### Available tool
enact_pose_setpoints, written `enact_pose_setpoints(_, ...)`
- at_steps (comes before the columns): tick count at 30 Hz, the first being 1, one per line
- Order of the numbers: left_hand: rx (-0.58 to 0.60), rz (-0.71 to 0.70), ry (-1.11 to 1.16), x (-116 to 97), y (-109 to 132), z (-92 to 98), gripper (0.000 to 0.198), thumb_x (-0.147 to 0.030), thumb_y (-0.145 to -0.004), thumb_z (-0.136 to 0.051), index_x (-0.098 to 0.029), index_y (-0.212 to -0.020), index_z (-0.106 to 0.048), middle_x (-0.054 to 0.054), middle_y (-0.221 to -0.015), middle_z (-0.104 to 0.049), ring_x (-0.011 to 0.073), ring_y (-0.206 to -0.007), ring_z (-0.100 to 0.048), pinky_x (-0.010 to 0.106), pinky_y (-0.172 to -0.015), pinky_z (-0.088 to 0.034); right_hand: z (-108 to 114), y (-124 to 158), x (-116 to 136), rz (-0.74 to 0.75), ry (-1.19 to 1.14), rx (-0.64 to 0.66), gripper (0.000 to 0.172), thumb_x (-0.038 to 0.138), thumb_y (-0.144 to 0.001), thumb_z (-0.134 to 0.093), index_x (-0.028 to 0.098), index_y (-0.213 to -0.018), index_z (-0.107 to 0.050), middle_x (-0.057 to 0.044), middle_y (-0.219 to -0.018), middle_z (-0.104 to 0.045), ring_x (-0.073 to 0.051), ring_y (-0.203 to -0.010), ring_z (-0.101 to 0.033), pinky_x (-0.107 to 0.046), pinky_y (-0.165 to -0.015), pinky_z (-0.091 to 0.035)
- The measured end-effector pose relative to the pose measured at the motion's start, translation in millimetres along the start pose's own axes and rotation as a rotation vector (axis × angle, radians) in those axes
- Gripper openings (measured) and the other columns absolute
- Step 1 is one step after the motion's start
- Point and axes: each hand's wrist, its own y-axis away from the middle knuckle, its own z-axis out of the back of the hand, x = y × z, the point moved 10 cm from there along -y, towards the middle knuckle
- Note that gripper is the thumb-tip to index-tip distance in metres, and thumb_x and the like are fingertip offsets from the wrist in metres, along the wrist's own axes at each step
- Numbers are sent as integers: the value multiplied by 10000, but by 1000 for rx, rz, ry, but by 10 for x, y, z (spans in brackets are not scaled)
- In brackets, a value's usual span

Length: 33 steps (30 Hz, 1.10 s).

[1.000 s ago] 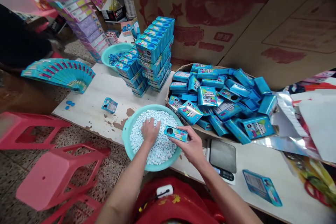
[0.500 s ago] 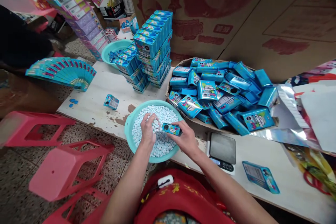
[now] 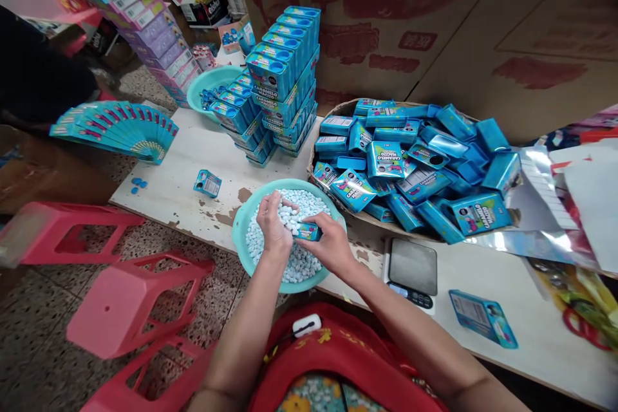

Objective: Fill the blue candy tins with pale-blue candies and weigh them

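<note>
My left hand (image 3: 274, 226) is cupped over the teal bowl (image 3: 238, 241), its fingers curled round a heap of small white candies (image 3: 288, 211). Between the thumb and fingers of my right hand (image 3: 333, 246) is a small blue candy box (image 3: 309, 231), lying on its side with its end toward my left palm. The candies in my left hand touch or nearly touch that end; its opening is hidden. Loose white candies (image 3: 302, 265) fill much of the bowl beneath both hands.
A cardboard tray (image 3: 313, 164) heaped with blue boxes (image 3: 386, 159) lies behind right. Stacked blue boxes (image 3: 282, 87) rise behind the bowl. A digital scale (image 3: 412, 267) and flat blue carton (image 3: 483, 317) sit right; one small box (image 3: 208, 183) lies left. Red stools (image 3: 111, 309) stand left.
My right hand has brought the box closer to my left hand and turned it slightly. The left hand has tilted its candies toward the box's end. The whole view has shifted a little.
</note>
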Motion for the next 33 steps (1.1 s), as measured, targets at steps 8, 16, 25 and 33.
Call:
enact_pose_setpoints(8,16,19,-48,-3,-39,-43,311,-420,-747,-641,-158,-663,-496,-17,-580,-529,116,-536,-551,247,-560,-462,30,-26,-34,-26,-66,-36,299,276,-679,-762,226,-949,-643,-38,-900,-651,-242,-897,-607,-355,-789,-454)
enact_pose_setpoints(16,37,114,-16,54,-97,-85,312,-418,-748,-642,-154,-650,-507,-5,-588,-535,130,-585,-569,261,-582,-475,61,-44,-94,-57,-105,-95,300,270,-678,-771,216,-944,-643,-34,-903,-646,-229,-890,-608,-345,-794,-457)
enact_pose_setpoints(25,90,35,-98,-12,-84,-152,324,-421,-775,-639,-156,-648,-502,-19,-567,-510,103,-516,-504,236,-524,-427,38,-69,-46,-34,-85,-105,312,249,-666,-778,197,-940,-639,-40,-896,-643,-233,-903,-592,-350,-806,-443)
enact_pose_setpoints(33,57,10,-110,10,-32,-178,381,-459,-755,-664,-163,-649,-449,-54,-548,-425,57,-455,-410,190,-450,-343,33,20,-112,-79,-160,-155,268,210,-670,-751,203,-912,-636,-25,-861,-623,-211,-857,-584,-324,-765,-452)
